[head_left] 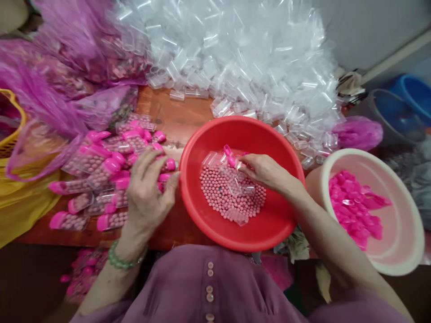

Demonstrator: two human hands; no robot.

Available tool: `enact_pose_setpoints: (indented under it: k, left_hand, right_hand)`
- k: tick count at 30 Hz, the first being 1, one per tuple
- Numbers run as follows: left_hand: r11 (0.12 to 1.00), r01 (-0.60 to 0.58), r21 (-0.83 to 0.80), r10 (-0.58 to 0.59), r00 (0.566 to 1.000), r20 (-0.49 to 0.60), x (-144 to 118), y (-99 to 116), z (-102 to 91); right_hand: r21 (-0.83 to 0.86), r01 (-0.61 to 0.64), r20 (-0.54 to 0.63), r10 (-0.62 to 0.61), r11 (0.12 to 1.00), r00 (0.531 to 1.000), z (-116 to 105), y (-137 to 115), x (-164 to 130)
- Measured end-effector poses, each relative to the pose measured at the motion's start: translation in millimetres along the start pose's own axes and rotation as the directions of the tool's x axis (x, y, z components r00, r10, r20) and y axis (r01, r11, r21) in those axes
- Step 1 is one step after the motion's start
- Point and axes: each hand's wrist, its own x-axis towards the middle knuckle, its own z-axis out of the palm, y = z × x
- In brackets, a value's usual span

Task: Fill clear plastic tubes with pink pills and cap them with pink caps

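Note:
My left hand (148, 188) lies with fingers spread over a heap of filled clear tubes with pink caps (101, 175) on the wooden table; whether it grips one I cannot tell. My right hand (266, 170) reaches into a red basin (279, 224) and pinches a clear tube (240, 163) beside a pink cap (229, 154). Small pink beads (222, 195) and several empty clear tubes lie in the basin's bottom.
A big pile of empty clear tubes (242, 58) fills the back. A pale pink tub (404, 242) of pink caps (357, 206) stands at the right. Pink plastic bags (67, 54) and a yellow basket (13, 116) sit at the left. Blue buckets (411, 98) are far right.

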Motion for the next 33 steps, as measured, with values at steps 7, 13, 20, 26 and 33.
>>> enact_pose_setpoints:
  k: [7, 13, 20, 26, 33]
  left_hand:
    - [0.986, -0.101, -0.130, 0.113, 0.990, 0.087, -0.7, 42.2, 32.5]
    - [0.982, -0.119, -0.148, 0.138, 0.982, 0.125, 0.8, 37.3, 35.4]
    - [0.975, -0.092, -0.201, 0.118, 0.986, 0.121, 3.0, 38.4, 36.5]
    - [0.970, -0.070, -0.235, 0.095, 0.991, 0.099, 2.1, 37.5, 38.3]
    - [0.964, -0.072, -0.258, 0.087, 0.995, 0.049, 0.9, 37.1, 39.5]
  right_hand:
    - [-0.106, -0.177, 0.073, 0.185, 0.978, 0.980, 14.2, -4.7, 49.9]
    - [-0.224, -0.272, -0.064, 0.264, 0.936, 0.962, 14.8, -3.5, 49.0]
    - [-0.080, 0.022, 0.105, -0.014, 0.997, 0.994, 18.8, -15.2, 32.2]
    - [-0.102, 0.073, 0.205, -0.051, 0.992, 0.977, 30.9, -25.9, 37.5]
    - [0.093, -0.072, -0.045, 0.076, 0.993, 0.996, 33.1, -28.6, 45.5]
